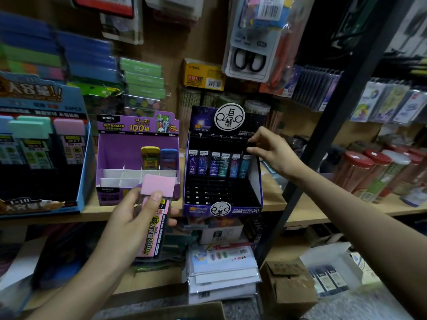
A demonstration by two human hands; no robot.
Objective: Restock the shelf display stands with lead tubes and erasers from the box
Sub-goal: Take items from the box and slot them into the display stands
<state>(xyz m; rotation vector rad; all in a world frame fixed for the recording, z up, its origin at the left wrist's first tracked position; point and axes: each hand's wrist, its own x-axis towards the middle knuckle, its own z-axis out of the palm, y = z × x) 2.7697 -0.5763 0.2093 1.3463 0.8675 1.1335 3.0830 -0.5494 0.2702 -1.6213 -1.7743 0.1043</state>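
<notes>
Pink flat lead tube (pixel 154 227), nearly upright, is gripped in the left hand (pixel 129 225). It likely belongs in the blue cardboard stand (pixel 86 162) at ten o'clock, nearest that hand. Right hand (pixel 272 151) curls over small dark tubes (pixel 215 165) in the black cardboard stand (pixel 258 181); holding one? Can't tell

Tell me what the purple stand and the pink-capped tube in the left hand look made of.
Purple stand: looks like printed cardboard, matte, with folded edges and white card dividers inside. Tube in the left hand: probably plastic; the pink cap matte and opaque, the body seemingly clear, with a printed pink label.
</notes>
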